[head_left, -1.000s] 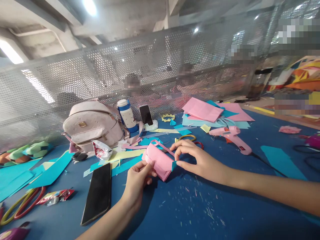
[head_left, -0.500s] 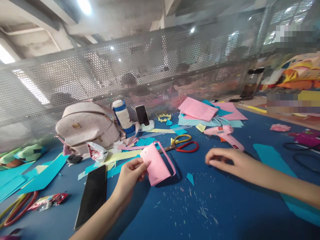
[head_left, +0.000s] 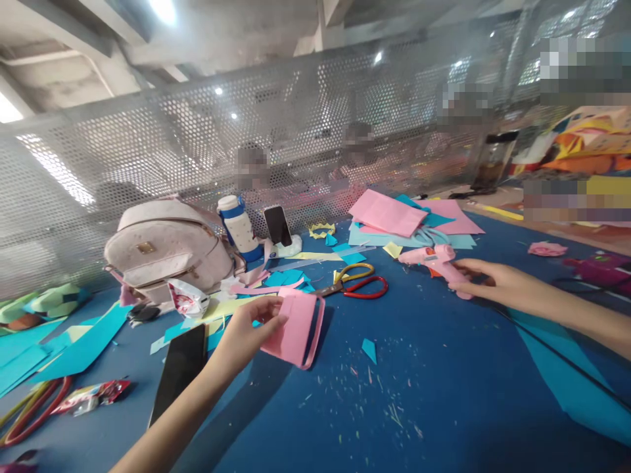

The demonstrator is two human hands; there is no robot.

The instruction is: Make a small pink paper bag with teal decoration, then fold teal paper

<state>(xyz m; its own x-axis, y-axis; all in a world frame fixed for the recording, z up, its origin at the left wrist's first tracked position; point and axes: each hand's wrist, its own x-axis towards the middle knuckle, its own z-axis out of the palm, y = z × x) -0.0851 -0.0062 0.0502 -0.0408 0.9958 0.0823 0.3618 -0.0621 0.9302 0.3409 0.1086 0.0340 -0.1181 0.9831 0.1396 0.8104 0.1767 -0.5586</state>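
Observation:
Between the thumb and fingers of my left hand (head_left: 256,325) is a folded pink paper piece (head_left: 296,328) with a strip looped along its right side. On the right, my right hand (head_left: 480,279) has its fingers around the handle of a pink glue gun (head_left: 436,259), whose nozzle points left. A black cord runs from the glue gun toward the lower right. Scissors (head_left: 357,282) with one yellow and one red handle lie just beyond the pink paper. A small blue paper scrap (head_left: 369,350) and fine paper bits lie on the blue table between my hands.
A backpack (head_left: 167,246), a bottle (head_left: 240,226) and a propped phone (head_left: 279,226) stand along the perforated screen. Pink and blue paper sheets (head_left: 387,213) are piled at the back. A dark phone (head_left: 182,368) lies beside my left forearm. Blue paper (head_left: 566,368) lies under my right arm.
My right hand has moved right and slightly up from the bare table and taken hold of the glue gun's handle. My left hand has shifted slightly left with the pink paper, which has turned.

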